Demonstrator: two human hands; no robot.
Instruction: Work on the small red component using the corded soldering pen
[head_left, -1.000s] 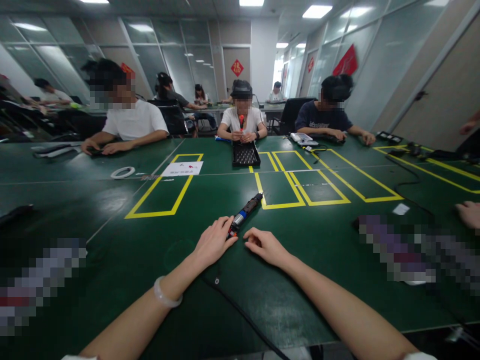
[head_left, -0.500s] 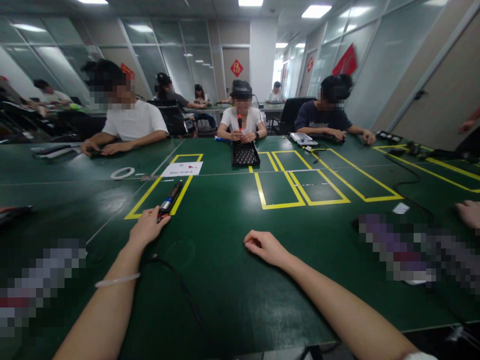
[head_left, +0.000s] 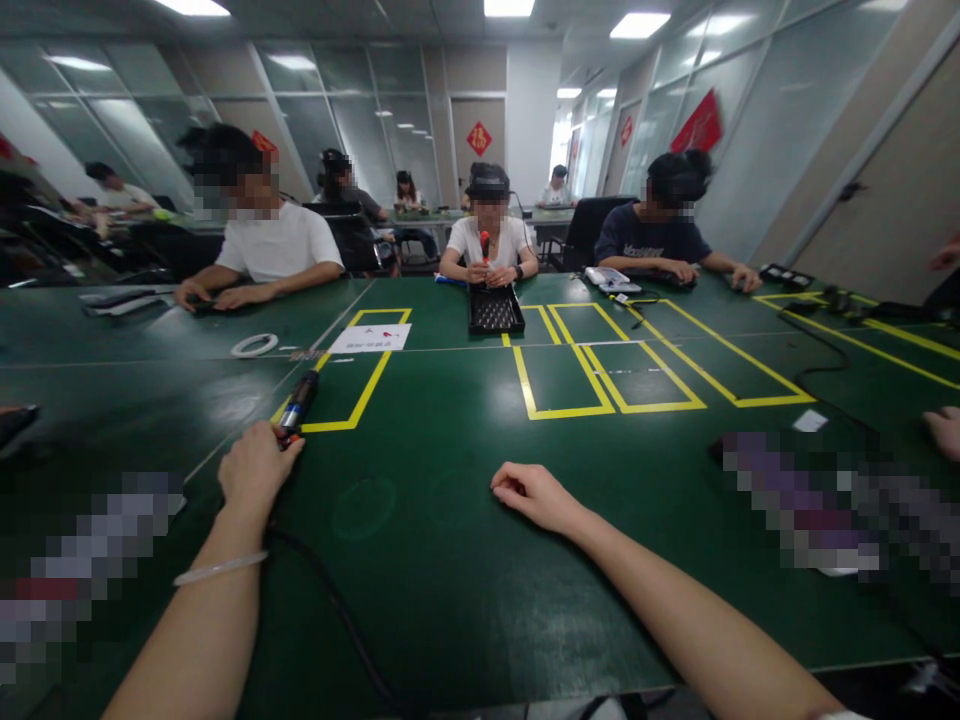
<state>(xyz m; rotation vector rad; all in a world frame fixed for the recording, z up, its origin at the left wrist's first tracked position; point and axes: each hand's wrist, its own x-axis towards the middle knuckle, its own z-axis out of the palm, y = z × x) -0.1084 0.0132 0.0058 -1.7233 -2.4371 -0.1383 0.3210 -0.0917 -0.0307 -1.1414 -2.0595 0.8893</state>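
My left hand is closed around the near end of a black, tube-shaped corded tool with a blue and silver band and a bit of red by my fingers. The tool points away from me, over the left edge of a yellow-taped rectangle. From under my wrist a black cord runs toward the table's near edge. My right hand rests on the green table with its fingers loosely curled in, and nothing shows in them.
A printed white sheet lies across the taped rectangle, with a white ring to its left. Opposite, a person holds a red-handled tool over a black tray. More taped rectangles and a small white paper lie to the right.
My left hand has moved left and slightly toward me with the corded tool, which has turned and now sits at the taped rectangle's left edge. My right hand stays put.
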